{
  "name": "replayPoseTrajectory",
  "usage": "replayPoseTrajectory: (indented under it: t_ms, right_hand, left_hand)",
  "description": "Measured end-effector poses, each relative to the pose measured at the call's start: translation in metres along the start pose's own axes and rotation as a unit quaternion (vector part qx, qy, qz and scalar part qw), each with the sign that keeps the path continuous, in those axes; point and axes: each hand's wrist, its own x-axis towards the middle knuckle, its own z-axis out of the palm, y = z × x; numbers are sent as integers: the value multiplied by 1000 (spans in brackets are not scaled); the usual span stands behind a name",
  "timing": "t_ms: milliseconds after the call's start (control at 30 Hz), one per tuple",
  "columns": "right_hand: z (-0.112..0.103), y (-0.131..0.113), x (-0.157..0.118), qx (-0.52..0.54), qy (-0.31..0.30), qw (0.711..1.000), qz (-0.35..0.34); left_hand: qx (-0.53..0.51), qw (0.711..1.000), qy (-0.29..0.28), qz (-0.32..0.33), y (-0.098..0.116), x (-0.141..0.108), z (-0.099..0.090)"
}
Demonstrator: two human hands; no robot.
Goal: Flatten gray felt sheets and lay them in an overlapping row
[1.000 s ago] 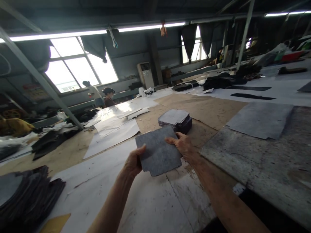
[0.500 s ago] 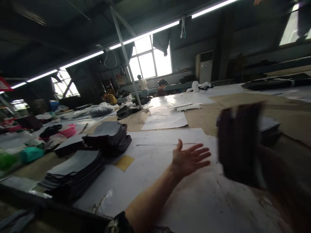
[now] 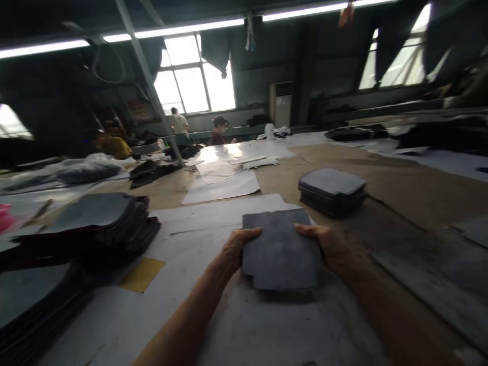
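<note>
Between my two hands is a stack of cut grey pieces (image 3: 281,256), dark at the edges and with a notched corner, held just over or on the white sheet (image 3: 190,254); I cannot tell which. My left hand (image 3: 237,247) grips its left side, thumb on top. On the opposite side my right hand (image 3: 330,246) holds it the same way, fingers partly hidden below. A similar stack (image 3: 332,184) lies beyond my right hand. To the left stand a taller dark stack (image 3: 91,218) and another stack (image 3: 34,295) nearer me.
A yellow card (image 3: 143,274) lies beside the left stacks. Further back are white paper (image 3: 224,185), a slanting metal pole (image 3: 150,86) and plastic-wrapped goods (image 3: 89,168). Several people are at the far side, one a person in dark clothing (image 3: 218,134). Dark bundles (image 3: 356,132) lie at the back right.
The stack, earlier upright and blurred in my right hand, is now flat in front of me. My left hand, open before, has closed on its left side. The view has swung right.
</note>
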Motion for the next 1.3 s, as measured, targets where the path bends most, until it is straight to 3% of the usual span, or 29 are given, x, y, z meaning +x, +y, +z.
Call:
replayPoseTrajectory:
  t_ms: [100,233,300,367,467,533,633,733,800,867,933,1133,1200,1300]
  right_hand:
    - [3,-5,-2,101,-40,988,109]
    - [5,-7,-7,96,-44,992,73]
    - [7,-8,-11,18,-14,1000,-2]
    - [10,-8,-16,-93,13,988,-126]
    - [12,-9,-23,-215,39,933,-284]
    - [13,-9,-26,-233,49,917,-319]
    - [10,-10,-23,-181,54,944,-272]
    - [5,-10,-16,3,12,995,-96]
    - [3,-9,-12,132,-37,991,4]
    - [2,-7,-11,193,-55,979,37]
    - [3,-5,-11,188,-42,981,8]
    - [6,1,-8,32,6,977,-209]
    - [5,4,-6,4,7,974,-227]
    - [2,5,-5,-26,3,973,-229]
  left_hand:
    - [21,1000,-2,11,3,1,-1]
    - [82,994,0,72,6,-5,2]
    - [103,989,15,109,6,-7,2]
    - [90,990,30,104,6,-6,0]
    - [40,999,2,10,6,-3,-6]
    - [18,998,-34,-46,6,-2,-9]
    - [48,997,-43,-29,6,-4,-7]
    - [147,984,-37,99,7,-10,-1]
    - [221,952,-43,205,8,-14,1]
    - [277,919,-47,275,9,-16,1]
    - [286,913,-46,288,9,-16,-1]
    - [137,978,-34,155,1,-7,-8]
    - [143,979,-32,144,-2,-6,-9]
    - [193,963,-28,185,-5,-5,-11]
